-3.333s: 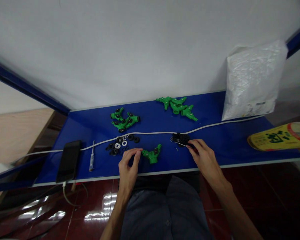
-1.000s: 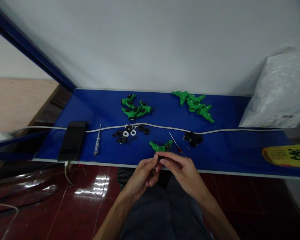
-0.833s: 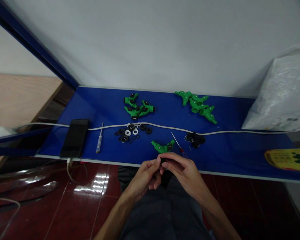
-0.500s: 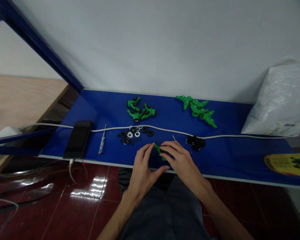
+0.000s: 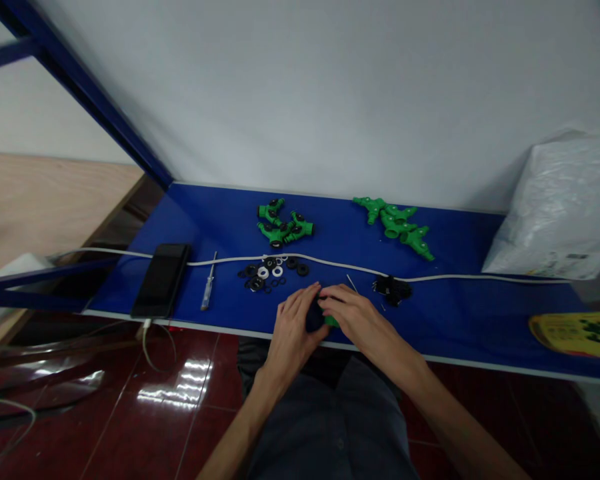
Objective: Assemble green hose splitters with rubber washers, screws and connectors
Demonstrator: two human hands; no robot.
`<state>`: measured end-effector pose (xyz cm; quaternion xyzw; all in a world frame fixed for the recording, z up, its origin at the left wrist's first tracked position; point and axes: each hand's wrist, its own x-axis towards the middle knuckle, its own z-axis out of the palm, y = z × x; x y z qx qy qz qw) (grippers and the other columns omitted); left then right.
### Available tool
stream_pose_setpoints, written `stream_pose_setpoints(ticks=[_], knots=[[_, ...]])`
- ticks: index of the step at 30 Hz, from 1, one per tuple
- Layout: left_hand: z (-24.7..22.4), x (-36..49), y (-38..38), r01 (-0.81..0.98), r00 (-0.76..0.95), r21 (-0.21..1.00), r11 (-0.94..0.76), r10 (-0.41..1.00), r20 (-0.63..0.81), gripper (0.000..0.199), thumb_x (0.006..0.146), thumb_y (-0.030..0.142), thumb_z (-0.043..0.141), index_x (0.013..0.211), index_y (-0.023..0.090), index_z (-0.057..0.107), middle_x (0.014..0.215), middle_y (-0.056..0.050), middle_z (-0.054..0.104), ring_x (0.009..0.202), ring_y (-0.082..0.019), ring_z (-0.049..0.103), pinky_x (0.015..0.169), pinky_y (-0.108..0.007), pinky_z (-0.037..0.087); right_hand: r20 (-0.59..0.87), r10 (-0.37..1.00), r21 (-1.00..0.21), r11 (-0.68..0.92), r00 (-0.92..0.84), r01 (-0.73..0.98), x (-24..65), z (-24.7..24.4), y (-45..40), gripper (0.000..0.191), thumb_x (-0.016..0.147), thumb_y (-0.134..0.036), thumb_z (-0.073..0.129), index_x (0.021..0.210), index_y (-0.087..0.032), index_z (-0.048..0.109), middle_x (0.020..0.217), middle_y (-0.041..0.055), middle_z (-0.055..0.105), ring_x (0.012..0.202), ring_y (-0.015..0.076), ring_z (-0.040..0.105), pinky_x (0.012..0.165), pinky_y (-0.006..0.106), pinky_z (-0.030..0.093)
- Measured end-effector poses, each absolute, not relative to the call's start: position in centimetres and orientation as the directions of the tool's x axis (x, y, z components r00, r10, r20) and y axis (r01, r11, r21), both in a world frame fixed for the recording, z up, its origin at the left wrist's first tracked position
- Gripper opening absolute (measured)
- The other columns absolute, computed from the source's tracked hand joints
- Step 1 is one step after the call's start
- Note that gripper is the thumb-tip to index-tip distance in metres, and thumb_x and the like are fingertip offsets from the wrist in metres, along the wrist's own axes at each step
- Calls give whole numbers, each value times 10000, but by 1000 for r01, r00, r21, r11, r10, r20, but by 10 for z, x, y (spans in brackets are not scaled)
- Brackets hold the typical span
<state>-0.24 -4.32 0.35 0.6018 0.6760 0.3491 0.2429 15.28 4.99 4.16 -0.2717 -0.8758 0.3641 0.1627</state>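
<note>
Near the front edge of the blue table, my left hand and my right hand close around a green fitting that they mostly cover. Their fingertips nearly meet at its top. Black and white rings lie beyond my left hand. A pile of small black parts sits beyond my right hand, with a thin pin beside it. Green fittings with black parts lie at the back centre, and several plain green fittings to their right.
A white cable crosses the table. A phone and a screwdriver lie at the left. At the right are a plastic-wrapped package and a yellow item. A wall stands behind.
My left fingers have drawn in toward my right fingertips, and the hands now cover more of the green fitting. The whole view has shifted slightly.
</note>
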Motion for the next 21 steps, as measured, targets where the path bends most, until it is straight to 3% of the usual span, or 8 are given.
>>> stream_pose_setpoints(ticks=[4,8,11,14,18,21], knots=[[7,-6,-43,631,-113,776,9,990,81,685,844,155,758,1456,280,478,1508,-69,586,1386,-265,509,1123,-451,386,93,539,-716,620,-837,320,159,49,61,264,982,-133,542,997,-248,779,1179,35,740,1103,170,701,1021,349,578],[10,-6,-42,623,-123,782,13,989,81,620,845,142,752,1407,262,518,1429,-73,638,1356,-257,526,1107,-442,401,120,563,-690,640,-818,339,160,52,64,261,964,-138,602,1129,-253,768,1148,48,764,1069,204,708,1079,443,536],[11,-7,-42,624,-128,781,9,988,91,552,858,143,723,1370,266,557,1370,-78,663,1327,-269,543,1094,-457,414,138,596,-676,640,-791,365,161,51,61,303,933,-156,657,1204,-260,745,1196,56,761,1165,242,678,1108,501,507],[15,-11,-45,606,-112,796,4,990,80,664,831,134,717,1445,287,516,1430,-89,617,1353,-286,517,1127,-494,397,211,692,-671,616,-691,412,177,57,61,284,939,-241,672,1212,-271,742,1295,70,722,1242,260,649,1099,486,515],[26,-17,-47,540,-69,842,-7,996,52,667,865,227,721,1489,306,499,1494,-93,557,1384,-289,488,1171,-507,375,298,906,-636,423,-301,645,224,65,64,254,971,-406,619,1051,-219,771,1054,84,777,906,239,734,902,406,583],[31,-17,-41,513,-27,857,-47,997,71,565,910,301,706,1453,301,547,1497,-89,552,1380,-277,494,1178,-479,380,208,954,-570,297,-216,766,252,55,58,366,982,-493,558,957,-198,773,958,95,785,777,238,726,748,374,573]])
